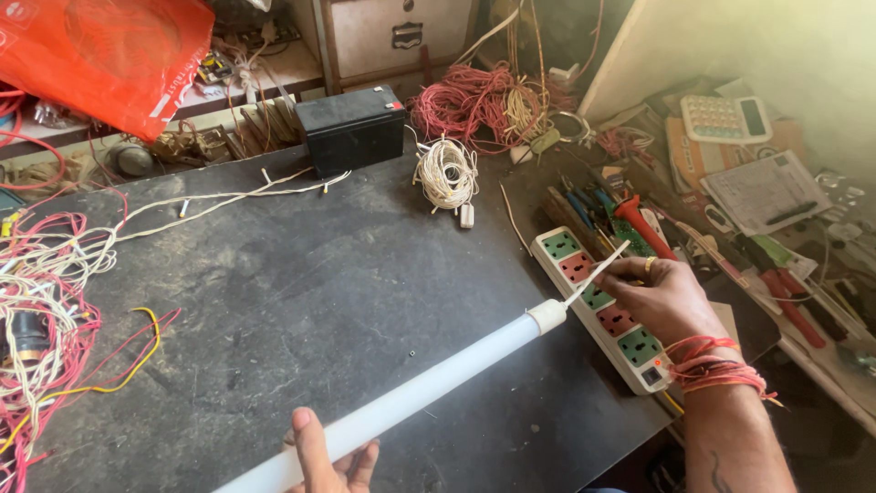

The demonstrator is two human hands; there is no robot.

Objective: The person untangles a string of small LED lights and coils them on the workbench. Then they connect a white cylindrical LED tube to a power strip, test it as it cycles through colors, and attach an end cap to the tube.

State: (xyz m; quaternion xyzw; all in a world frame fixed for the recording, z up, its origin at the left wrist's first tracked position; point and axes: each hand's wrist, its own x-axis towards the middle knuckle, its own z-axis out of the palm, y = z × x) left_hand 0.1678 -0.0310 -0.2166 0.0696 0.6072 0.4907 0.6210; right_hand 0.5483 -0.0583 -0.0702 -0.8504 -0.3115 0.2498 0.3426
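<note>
A long white tube light [429, 388] lies slantwise over the dark workbench [301, 292]. My left hand [324, 456] grips its near end at the bottom edge of the view. My right hand [662, 297], with a ring and red threads at the wrist, pinches the thin white wire [598, 272] that comes out of the tube's far end cap [547, 316]. That hand rests over a white power strip [598, 306] with green and red sockets.
A black battery [354, 128] and a coil of white wire [446, 173] sit at the back. Red wire bundles lie at the far back [465, 100] and the left edge [46, 310]. Screwdrivers and pliers [639, 224], a calculator [725, 117] and papers crowd the right.
</note>
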